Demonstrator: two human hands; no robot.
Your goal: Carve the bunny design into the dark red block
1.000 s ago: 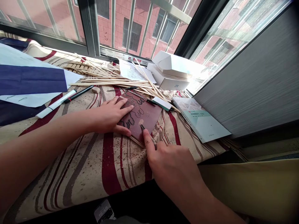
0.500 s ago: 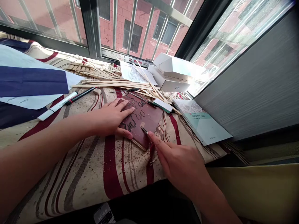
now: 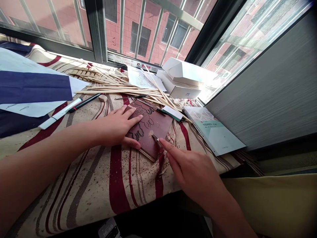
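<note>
A reddish-brown board (image 3: 160, 127) lies on the striped cloth, with dark, cloud-like outlines cut or drawn on its upper left part. My left hand (image 3: 121, 127) rests flat on the board's left side, fingers spread. In my right hand (image 3: 190, 168) is a slim carving knife (image 3: 156, 138), its handle mostly hidden by my fingers. The knife's tip meets the board beside a small pale scraped patch (image 3: 151, 133). Crumbs and shavings are scattered over the cloth around the board.
Thin wooden strips (image 3: 119, 88) are heaped behind the board, near a white box (image 3: 182, 81). A book (image 3: 215, 130) lies to the right. Two pens, the white one (image 3: 60, 114) nearer, and papers lie left. A phone (image 3: 109, 228) shows at the bottom edge.
My right hand and the knife have shifted slightly to the right, and the pale patch shows more clearly. My left hand stays on the board.
</note>
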